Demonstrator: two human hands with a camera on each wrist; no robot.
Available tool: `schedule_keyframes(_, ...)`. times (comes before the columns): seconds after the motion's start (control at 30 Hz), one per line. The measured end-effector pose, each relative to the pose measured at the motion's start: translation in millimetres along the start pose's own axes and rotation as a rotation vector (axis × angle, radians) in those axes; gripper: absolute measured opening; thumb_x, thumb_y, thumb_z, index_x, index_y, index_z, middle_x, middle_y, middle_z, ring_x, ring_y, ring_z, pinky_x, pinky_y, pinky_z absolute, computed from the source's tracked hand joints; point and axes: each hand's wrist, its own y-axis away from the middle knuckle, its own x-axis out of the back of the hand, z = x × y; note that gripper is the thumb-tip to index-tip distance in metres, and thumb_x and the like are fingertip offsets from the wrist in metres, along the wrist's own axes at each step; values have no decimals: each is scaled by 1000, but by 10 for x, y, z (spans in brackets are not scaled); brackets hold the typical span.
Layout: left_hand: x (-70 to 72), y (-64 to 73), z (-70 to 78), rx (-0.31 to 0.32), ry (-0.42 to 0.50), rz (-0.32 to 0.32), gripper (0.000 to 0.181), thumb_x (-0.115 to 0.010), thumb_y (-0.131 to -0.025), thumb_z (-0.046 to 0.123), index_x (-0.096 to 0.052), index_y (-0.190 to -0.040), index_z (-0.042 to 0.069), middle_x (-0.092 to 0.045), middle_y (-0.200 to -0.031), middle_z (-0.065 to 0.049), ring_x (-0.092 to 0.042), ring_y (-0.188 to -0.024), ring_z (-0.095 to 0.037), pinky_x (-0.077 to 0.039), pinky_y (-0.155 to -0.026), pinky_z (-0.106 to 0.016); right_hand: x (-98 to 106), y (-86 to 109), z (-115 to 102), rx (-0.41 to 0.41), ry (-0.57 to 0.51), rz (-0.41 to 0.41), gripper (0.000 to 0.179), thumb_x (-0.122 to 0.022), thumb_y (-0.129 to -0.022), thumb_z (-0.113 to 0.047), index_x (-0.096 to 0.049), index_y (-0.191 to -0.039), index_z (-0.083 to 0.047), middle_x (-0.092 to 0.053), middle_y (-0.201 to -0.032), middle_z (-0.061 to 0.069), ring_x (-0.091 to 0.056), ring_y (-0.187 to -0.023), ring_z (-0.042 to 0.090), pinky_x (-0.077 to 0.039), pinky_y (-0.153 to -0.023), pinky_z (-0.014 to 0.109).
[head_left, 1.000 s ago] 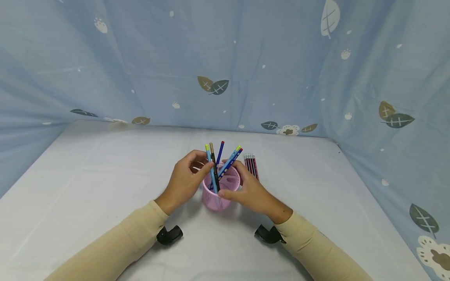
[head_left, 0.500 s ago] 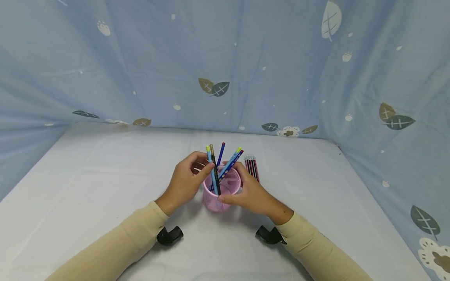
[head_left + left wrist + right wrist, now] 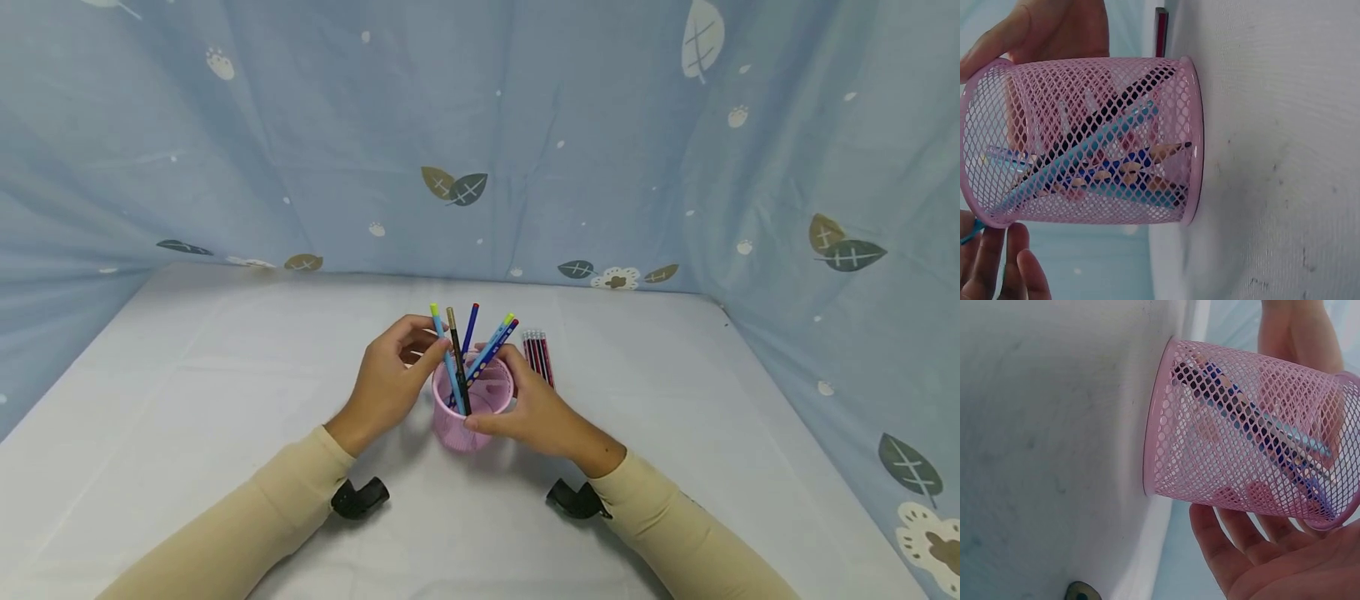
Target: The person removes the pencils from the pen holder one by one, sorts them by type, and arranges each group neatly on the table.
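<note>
A pink mesh pencil cup (image 3: 459, 435) stands upright on the table with several pencils leaning inside. My right hand (image 3: 543, 412) grips the cup from the right, thumb at the near rim and fingers around the far side. At the left rim, my left hand (image 3: 386, 375) pinches a light blue pencil (image 3: 435, 312) with a yellow end near its top. Its lower part is inside the mesh (image 3: 1104, 140). Beside it leans a black pencil (image 3: 455, 354) with a gold end. Dark blue pencils (image 3: 471, 327) and another light blue pencil (image 3: 495, 337) lean at the back and right.
A row of dark striped pencils (image 3: 537, 354) lies on the white tabletop (image 3: 645, 367), just behind my right hand. A blue leaf-print curtain (image 3: 525, 125) hangs behind the table. Black wrist devices (image 3: 360, 498) sit below both sleeves.
My left hand has shifted slightly left and up, and the pinched light blue pencil's yellow end has come away from the black pencil. The cup and right hand stay in place.
</note>
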Motion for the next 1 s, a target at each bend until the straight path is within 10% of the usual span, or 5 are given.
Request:
schedule_keyframes(0.4,40,6,18,-137,39,64,21,-59,-102,19,-57,-120,8,-73,-96,-4,-69,-85,-12,-54,-77,-23,-6,-31,9,15,-1,-10,82,-86,-79,-18,-36,-144,-12,-50,-143,6,-55,-127,21,-48,-107,47)
schedule_keyframes(1.0,95,-19,69,-158,230,103,27,-47,-106,14,-44,-129,1,-64,-96,-15,-68,-73,-13,-60,-61,-28,-10,-17,21,22,23,14,80,-86,-78,-17,-38,-142,-14,-53,-141,3,-55,-127,20,-48,-107,47)
